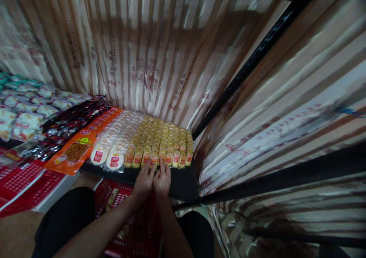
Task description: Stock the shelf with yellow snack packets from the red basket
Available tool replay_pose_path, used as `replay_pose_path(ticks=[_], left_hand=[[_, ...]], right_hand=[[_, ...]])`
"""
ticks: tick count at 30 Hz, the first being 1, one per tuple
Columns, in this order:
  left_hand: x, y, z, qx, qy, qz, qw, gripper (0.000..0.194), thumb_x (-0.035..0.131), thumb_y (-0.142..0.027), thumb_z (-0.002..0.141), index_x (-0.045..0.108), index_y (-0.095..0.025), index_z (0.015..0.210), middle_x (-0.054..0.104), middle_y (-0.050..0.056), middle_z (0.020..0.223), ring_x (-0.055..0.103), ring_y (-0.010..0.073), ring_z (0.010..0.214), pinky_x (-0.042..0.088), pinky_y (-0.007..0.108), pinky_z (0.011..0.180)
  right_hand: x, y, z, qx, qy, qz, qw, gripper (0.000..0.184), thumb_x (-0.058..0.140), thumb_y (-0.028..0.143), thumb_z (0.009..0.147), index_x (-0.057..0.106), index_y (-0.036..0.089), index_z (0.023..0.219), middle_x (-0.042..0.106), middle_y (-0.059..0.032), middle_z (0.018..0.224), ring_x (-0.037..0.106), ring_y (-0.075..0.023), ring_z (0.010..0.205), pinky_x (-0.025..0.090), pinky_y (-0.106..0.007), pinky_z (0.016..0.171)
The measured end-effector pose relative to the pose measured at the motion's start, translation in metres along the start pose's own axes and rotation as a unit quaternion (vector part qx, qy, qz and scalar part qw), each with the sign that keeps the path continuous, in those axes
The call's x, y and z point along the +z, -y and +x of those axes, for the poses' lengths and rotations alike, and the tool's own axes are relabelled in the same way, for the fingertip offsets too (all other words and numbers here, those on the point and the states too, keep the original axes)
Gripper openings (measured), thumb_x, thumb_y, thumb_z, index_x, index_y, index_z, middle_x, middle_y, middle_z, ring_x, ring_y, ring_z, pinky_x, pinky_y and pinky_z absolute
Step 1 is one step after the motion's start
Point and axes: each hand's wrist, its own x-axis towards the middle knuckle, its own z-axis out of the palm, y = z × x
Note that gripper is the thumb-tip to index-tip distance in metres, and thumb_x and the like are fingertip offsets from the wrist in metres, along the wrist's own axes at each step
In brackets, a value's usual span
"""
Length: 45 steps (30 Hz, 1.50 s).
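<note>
My left hand point(143, 182) and my right hand point(162, 180) rest side by side on the black shelf point(183, 185), fingers stretched forward and lying flat. Their fingertips touch the front row of small yellow snack packets with red labels point(160, 141), which stand in several tight rows. Left of those lie clear packs of round white cakes with red labels point(116, 151). Neither hand grips anything that I can see.
Striped beige cloth point(148, 48) hangs behind and to the right of the shelf, by a black frame bar point(243, 71). An orange packet point(77, 151), dark wrapped goods point(77, 120) and white packets point(25, 113) lie to the left. A red basket point(137, 227) sits below my arms.
</note>
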Motion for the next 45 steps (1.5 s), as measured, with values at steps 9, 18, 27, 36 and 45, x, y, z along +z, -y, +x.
replay_pose_path(ticks=[9,18,27,36,45], left_hand=[[-0.009,0.002,-0.002,0.011,0.066,0.01,0.998,0.041,0.048,-0.015,0.086,0.052,-0.018,0.127,0.051,0.017,0.13,0.05,0.0295,0.119,0.047,0.045,0.094],[-0.007,0.007,0.014,-0.017,0.058,-0.041,0.997,0.037,0.047,-0.015,0.087,0.052,-0.017,0.124,0.047,0.015,0.134,0.041,0.0261,0.127,0.043,0.044,0.099],[-0.011,0.006,0.025,-0.028,0.06,-0.054,0.996,0.036,0.042,-0.014,0.088,0.051,-0.014,0.123,0.046,0.017,0.135,0.04,0.027,0.129,0.041,0.047,0.1],[-0.016,0.004,0.034,-0.027,0.066,0.006,0.997,0.04,0.048,-0.015,0.087,0.052,-0.02,0.126,0.047,0.012,0.136,0.046,0.0286,0.122,0.04,0.045,0.098],[-0.01,0.01,0.029,0.003,0.032,0.011,0.999,0.036,0.044,-0.015,0.088,0.053,-0.015,0.123,0.053,0.013,0.13,0.046,0.0265,0.122,0.04,0.043,0.1]], right_hand=[[-0.004,0.003,-0.001,-0.005,0.001,0.004,1.0,0.049,0.033,0.019,0.085,0.05,0.021,0.131,0.056,-0.009,0.094,0.054,-0.0192,0.088,0.047,-0.032,0.082],[-0.002,0.005,-0.001,-0.011,-0.011,-0.013,1.0,0.055,0.033,0.011,0.079,0.051,0.02,0.13,0.056,-0.0095,0.093,0.053,-0.02,0.088,0.047,-0.033,0.082],[-0.003,0.008,0.0,-0.012,-0.005,-0.028,1.0,0.055,0.033,0.012,0.079,0.051,0.019,0.13,0.056,-0.0109,0.095,0.053,-0.0214,0.088,0.047,-0.034,0.08],[-0.001,0.006,-0.001,-0.011,-0.008,-0.036,0.999,0.054,0.032,0.013,0.08,0.051,0.017,0.13,0.056,-0.0117,0.095,0.054,-0.0217,0.089,0.047,-0.035,0.082],[0.0,0.006,-0.001,-0.006,0.003,-0.037,0.999,0.055,0.031,0.013,0.08,0.048,0.016,0.133,0.057,-0.0122,0.098,0.054,-0.0217,0.094,0.047,-0.034,0.084]])
